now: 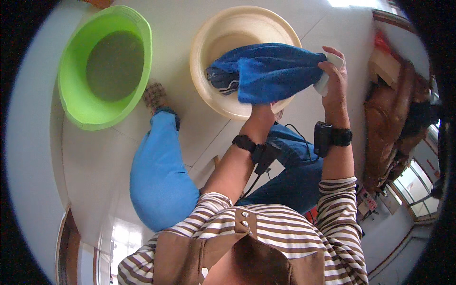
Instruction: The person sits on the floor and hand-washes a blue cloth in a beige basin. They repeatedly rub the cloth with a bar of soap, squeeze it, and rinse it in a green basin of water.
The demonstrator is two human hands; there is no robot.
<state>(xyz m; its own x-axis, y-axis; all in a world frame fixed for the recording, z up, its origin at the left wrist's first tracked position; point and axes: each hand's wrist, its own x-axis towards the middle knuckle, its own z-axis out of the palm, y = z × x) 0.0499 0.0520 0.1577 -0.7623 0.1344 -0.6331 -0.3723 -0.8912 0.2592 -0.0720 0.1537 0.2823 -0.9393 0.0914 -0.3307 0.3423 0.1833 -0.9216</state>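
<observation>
A blue cloth item point(278, 74) stretches over a cream plastic basin point(197, 74); its darker part bears writing and white lines. My right hand point(335, 73) grips its narrow right end together with a white piece point(321, 84), whose kind I cannot tell. Below the cloth's lower edge is my left hand point(263, 109), with its fingers mostly hidden under the fabric, so its grip cannot be made out. Both wrists wear black straps with small dark devices and cables.
A green plastic tub point(67, 85) holding greyish liquid point(115, 66) stands on the tiled floor at the left. My foot in a checked slipper point(155, 94) is between tub and basin. Brown furniture point(383, 114), with a box on it, lies along the right side.
</observation>
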